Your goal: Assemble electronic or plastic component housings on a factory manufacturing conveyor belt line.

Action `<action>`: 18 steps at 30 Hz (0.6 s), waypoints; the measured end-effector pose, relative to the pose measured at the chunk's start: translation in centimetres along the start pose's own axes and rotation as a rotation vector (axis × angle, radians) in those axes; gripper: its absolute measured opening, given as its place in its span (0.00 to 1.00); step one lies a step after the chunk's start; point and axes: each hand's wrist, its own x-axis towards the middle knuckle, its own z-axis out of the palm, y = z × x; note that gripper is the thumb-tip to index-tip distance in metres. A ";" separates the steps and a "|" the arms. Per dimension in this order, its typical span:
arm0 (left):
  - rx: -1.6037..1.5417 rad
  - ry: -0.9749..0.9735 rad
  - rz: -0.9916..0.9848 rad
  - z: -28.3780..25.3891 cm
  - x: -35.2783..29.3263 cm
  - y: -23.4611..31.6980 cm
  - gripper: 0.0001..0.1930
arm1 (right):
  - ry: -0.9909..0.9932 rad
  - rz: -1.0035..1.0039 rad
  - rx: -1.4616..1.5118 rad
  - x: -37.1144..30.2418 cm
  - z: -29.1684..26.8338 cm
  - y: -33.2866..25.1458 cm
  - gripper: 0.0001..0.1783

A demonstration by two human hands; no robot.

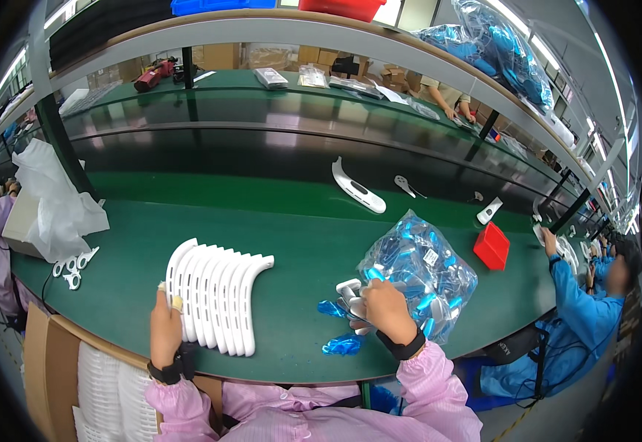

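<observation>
**Working on both sides at once**

We are working at a green table (pixel 299 239), and our right hand (pixel 388 311) is gripping a cluster of small grey-white parts (pixel 348 296). The cluster is sticking out past the fingers on their left side, just beside a clear bag (pixel 428 265) that is holding many blue-wrapped pieces. Crumpled blue film (pixel 343 345) is lying next to it.

Our left hand (pixel 166 324) is touching the left end of a row of white curved pieces (pixel 214 298), which are lining up side by side. Whether those fingers are gripping the end piece, we cannot tell.

Farther back, one lone curved piece (pixel 358 191) is lying apart from the row, and a red bin (pixel 491 247) is sitting beyond the bag, to the right.

We are judging the step in hand to be handling the loose small parts. The next move is calling for separating them without spilling any, while the left fingers are leaving the row undisturbed.
</observation>
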 end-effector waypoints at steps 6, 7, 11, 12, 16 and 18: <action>0.459 0.342 0.103 1.3 -2.3 3.5 0.23 | 0.135 0.018 0.183 -0.6 -0.3 0.5 0.05; 0.301 0.256 0.109 1.2 -2.8 5.6 0.23 | 0.175 0.067 0.337 -0.7 -0.7 0.2 0.06; -0.338 -0.327 -0.017 2.7 -5.8 12.7 0.23 | 0.208 0.262 0.918 -1.2 -2.7 -4.2 0.05; -0.359 -0.376 0.177 4.2 -6.3 13.4 0.24 | 0.165 0.304 1.037 -1.5 -3.0 -5.4 0.05; -0.508 -0.507 0.368 8.2 -7.9 14.6 0.29 | 0.098 0.280 1.353 -3.1 -2.3 -8.5 0.06; -0.519 -0.567 0.346 8.1 -8.0 14.5 0.30 | 0.038 0.235 1.399 -3.7 -1.9 -9.1 0.06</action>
